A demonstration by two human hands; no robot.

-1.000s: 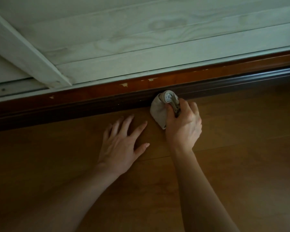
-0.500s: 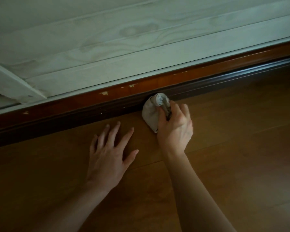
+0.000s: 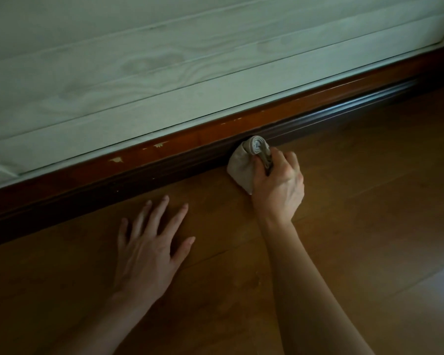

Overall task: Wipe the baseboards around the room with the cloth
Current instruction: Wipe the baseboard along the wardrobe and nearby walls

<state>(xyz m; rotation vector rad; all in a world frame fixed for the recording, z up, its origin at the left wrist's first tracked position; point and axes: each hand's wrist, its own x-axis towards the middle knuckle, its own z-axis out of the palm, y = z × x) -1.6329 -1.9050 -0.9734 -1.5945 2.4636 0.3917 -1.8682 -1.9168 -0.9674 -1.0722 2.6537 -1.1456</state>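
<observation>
A dark brown baseboard runs diagonally across the view, between a pale wood-panelled wall and the floor. My right hand grips a bunched beige cloth, and the cloth's rolled end presses against the baseboard's lower moulding. My left hand lies flat on the floor with fingers spread, a little short of the baseboard and to the left of the cloth.
The pale panelled wall fills the upper half. The baseboard has small chipped spots on its top strip. Brown wood floor stretches to the right and toward me, with a faint light patch at the right edge.
My right hand and the cloth have slid to the right along the baseboard; the chipped spots now lie well left of the cloth. My left hand has also shifted right along the floor.
</observation>
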